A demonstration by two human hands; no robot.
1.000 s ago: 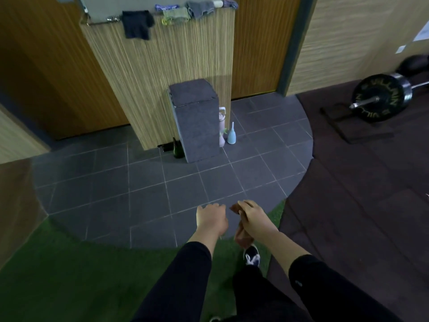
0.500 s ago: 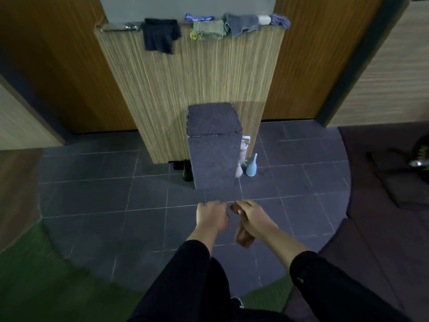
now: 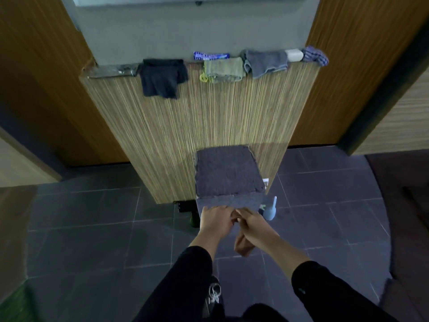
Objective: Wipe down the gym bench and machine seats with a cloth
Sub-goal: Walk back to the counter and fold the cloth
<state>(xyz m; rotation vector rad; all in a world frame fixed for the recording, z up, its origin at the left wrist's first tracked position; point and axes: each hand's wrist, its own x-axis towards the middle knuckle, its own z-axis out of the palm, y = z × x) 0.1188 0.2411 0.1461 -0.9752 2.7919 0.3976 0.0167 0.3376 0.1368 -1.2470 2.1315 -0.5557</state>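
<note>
Grey carpeted box stands against a striped panel just beyond both hands, right hand gripping a brown cloth, left hand curled, its hold unclear.

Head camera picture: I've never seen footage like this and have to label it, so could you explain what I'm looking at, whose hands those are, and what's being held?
The camera sits on a person's head, looking forward and down, so the black sleeves and both hands belong to the wearer. There is no machine. The right hand grips a brown cloth that hangs below it; the left hand meets it, fingers curled at the cloth's top. Just ahead stands a grey carpet-covered box on a dark tiled floor, with a pale blue bottle beside it. Behind it, a striped wooden partition has several cloths draped over its top edge, including a dark one.
</note>
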